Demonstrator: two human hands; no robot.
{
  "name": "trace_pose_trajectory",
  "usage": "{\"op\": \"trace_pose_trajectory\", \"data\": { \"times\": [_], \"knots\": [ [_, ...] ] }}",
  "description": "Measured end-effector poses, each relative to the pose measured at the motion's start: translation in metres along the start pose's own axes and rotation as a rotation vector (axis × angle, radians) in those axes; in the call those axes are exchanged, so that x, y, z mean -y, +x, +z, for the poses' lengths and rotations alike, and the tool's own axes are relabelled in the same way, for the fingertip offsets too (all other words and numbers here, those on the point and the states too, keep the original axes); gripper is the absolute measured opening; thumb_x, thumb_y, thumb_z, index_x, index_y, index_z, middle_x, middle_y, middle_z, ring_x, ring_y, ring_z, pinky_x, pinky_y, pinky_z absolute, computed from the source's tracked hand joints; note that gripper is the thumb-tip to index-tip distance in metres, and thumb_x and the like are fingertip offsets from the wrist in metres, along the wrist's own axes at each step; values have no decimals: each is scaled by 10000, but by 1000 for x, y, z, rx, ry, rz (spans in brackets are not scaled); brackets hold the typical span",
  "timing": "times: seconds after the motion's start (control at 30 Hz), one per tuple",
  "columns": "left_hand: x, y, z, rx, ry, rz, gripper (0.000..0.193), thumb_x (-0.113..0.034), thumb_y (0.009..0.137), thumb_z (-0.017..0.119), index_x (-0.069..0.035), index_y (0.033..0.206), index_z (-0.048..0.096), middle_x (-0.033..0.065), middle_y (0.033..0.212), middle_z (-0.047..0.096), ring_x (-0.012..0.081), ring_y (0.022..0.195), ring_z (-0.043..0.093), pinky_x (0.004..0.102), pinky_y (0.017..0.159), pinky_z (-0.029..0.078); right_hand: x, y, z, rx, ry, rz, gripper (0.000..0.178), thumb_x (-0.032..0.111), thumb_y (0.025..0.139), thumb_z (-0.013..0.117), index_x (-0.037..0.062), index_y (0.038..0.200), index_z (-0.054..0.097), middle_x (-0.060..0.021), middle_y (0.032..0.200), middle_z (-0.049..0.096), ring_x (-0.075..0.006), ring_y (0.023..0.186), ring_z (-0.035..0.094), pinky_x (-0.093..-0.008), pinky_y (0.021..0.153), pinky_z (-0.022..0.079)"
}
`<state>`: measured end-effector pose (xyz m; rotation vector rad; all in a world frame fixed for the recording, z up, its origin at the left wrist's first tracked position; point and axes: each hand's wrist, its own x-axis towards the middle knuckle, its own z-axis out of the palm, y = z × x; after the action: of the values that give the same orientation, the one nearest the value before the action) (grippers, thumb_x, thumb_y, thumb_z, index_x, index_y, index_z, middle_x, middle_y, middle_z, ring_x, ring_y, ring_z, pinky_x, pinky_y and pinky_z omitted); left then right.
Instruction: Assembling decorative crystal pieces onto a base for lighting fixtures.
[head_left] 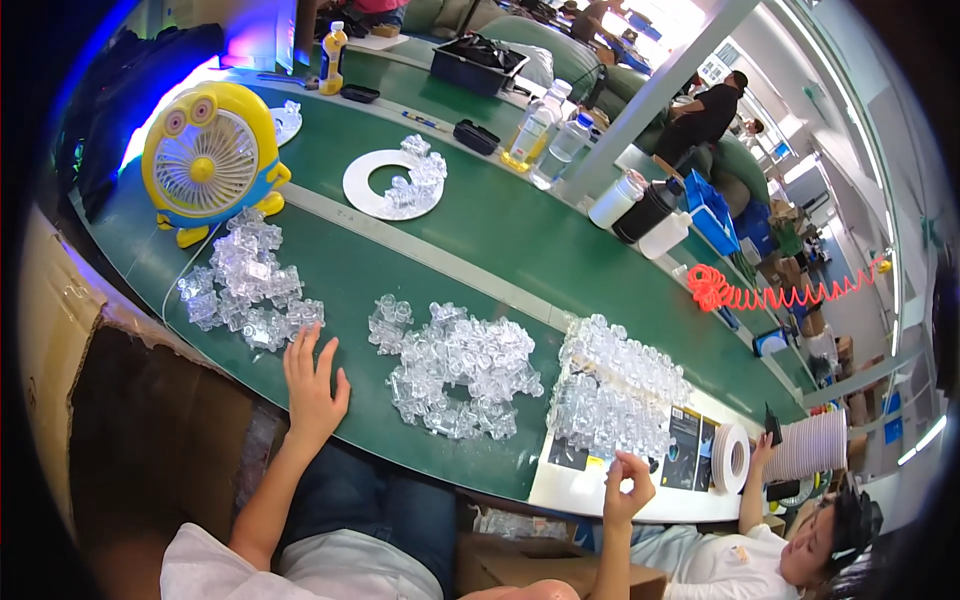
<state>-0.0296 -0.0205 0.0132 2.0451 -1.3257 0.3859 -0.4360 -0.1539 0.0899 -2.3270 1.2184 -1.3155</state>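
Observation:
My left hand point(315, 388) lies at the table's near edge with its fingers spread. Its fingertips reach the lower end of a loose pile of clear plastic parts point(250, 285). My right hand point(627, 487) is raised at the near edge of a white board point(560, 488), thumb and fingers curled together. Whatever they may pinch is too small to make out. Clear parts point(615, 395) stand packed in rows on that board, just beyond my right hand. Between my hands, a larger heap of the same clear parts point(465, 370) rests on the green table point(350, 290).
A yellow fan point(205, 150) stands far left. Behind lies a white ring point(365, 205) bearing clear parts. Bottles point(560, 140) line the far side. A red coiled hose point(740, 295) hangs right. Beside me, a co-worker's hand point(762, 455) holds something dark near white rolls point(730, 458). A cardboard box point(60, 360) stands left.

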Motion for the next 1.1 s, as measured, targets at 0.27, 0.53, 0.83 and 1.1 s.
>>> {"op": "trace_pose_trajectory", "data": {
  "times": [0.27, 0.53, 0.83, 1.1],
  "knots": [
    [1, 1, -1, -8, -11, 9, 436, -66, 762, 564, -10, 1190, 500, 197, 1374, 372, 395, 1287, 321, 529, 1030, 271, 3, 1, -1, 28, 6, -1, 122, -10, 826, 604, 14, 942, 632, -45, 639, 590, -87, 500, 547, -199, 482, 428],
    [1, -2, -2, -17, -28, -6, 436, -66, 764, 565, -14, 1193, 500, 186, 1376, 373, 393, 1291, 314, 529, 1034, 269, 4, -2, -1, 9, 2, 13, 181, -73, 766, 610, 12, 923, 639, -29, 613, 572, -76, 495, 512, -195, 477, 398],
    [0, -1, -1, -2, -28, -5, 425, -64, 775, 561, -19, 1193, 501, 175, 1380, 372, 390, 1293, 314, 522, 1037, 269, 5, -1, 4, 74, 9, -13, 115, -19, 823, 601, 13, 929, 630, -39, 605, 588, -86, 494, 547, -202, 479, 424],
    [1, -2, -2, -12, -15, -19, 436, -43, 782, 561, -33, 1213, 496, 146, 1395, 375, 365, 1308, 313, 487, 1052, 264, 7, -2, 4, 33, 17, -8, 163, -75, 762, 614, 15, 896, 641, -26, 584, 562, -76, 478, 522, -197, 467, 396]
  ]
}}
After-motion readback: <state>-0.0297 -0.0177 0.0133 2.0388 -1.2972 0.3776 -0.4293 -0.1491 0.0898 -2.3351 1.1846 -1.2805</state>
